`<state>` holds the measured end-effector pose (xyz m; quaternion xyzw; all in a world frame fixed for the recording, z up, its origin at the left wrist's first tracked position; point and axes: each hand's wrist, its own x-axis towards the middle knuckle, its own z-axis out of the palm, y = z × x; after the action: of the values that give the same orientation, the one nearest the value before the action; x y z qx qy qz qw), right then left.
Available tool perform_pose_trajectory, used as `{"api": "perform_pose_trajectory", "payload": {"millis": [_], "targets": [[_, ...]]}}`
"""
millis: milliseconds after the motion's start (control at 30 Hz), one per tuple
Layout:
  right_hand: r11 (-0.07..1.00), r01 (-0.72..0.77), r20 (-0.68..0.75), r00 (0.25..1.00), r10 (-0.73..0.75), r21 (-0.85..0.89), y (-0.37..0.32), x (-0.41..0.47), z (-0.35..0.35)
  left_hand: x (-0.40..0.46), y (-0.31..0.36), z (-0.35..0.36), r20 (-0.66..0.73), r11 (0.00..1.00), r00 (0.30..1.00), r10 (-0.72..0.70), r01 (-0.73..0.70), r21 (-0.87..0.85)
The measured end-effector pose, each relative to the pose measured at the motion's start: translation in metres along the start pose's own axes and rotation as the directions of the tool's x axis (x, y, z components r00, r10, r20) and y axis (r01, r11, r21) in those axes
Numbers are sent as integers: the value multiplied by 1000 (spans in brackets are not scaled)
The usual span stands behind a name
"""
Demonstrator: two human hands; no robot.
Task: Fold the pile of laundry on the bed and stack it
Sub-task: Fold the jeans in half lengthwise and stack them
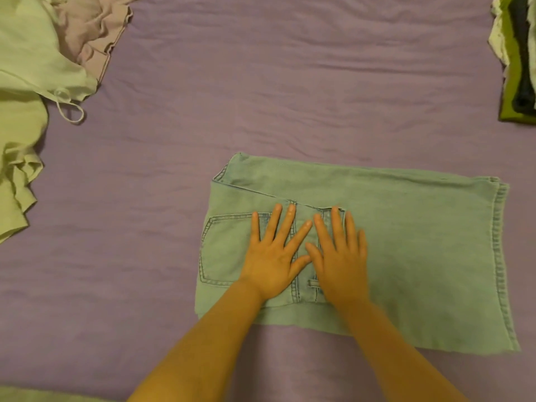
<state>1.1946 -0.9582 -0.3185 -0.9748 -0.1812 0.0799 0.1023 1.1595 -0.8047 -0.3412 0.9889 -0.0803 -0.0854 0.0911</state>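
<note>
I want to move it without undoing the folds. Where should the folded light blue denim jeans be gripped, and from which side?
Probably at the two short ends of the folded light blue denim jeans, the pocket end on the left and the hem end on the right, fingers slid underneath. The layers lie flat, so lifting both ends together should keep them stacked. Both the left hand and right hand now press flat on the middle.

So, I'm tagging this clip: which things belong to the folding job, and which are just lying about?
Job:
- jeans, pressed flat by left hand and right hand
- unfolded clothes
- folded stack

Lying about:
- only the purple bedsheet beneath
</note>
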Motion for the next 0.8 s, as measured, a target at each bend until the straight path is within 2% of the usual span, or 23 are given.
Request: {"api": "perform_pose_trajectory", "payload": {"millis": [200, 300, 367, 433, 500, 633, 700, 800], "targets": [[999, -6, 146, 989, 11, -36, 8, 4, 7, -4, -12, -10, 50, 1000, 999, -4, 2, 31], [998, -48, 199, 979, 54, -34, 3, 3, -7, -18, -32, -26, 88, 974, 970, -225, 223, 26], [995, -83, 214, 972, 93, -58, -7, 3, -20, -29, -46, -35, 137, 902, 896, -422, 430, -38], [996, -77, 228, 970, 85, -42, -24, 3, -30, -38, -53, -45, 185, 750, 778, -601, 629, -207], [1000, -23, 252, 968, 25, -13, -44, 4, -34, -38, -57, -57, 233, 580, 696, -679, 704, -411], [979, 38, 233, 969, -85, 202, -86, 8, -43, -30, -60, -89, 290, 313, 708, -645, 590, -745], [942, 4, 225, 971, -84, 336, -104, 10, -55, -26, -54, -113, 280, 213, 766, -579, 474, -854], [820, -90, 240, 969, -60, 565, -117, 11, -81, -22, -35, -151, 273, 40, 836, -475, 331, -943]]}}
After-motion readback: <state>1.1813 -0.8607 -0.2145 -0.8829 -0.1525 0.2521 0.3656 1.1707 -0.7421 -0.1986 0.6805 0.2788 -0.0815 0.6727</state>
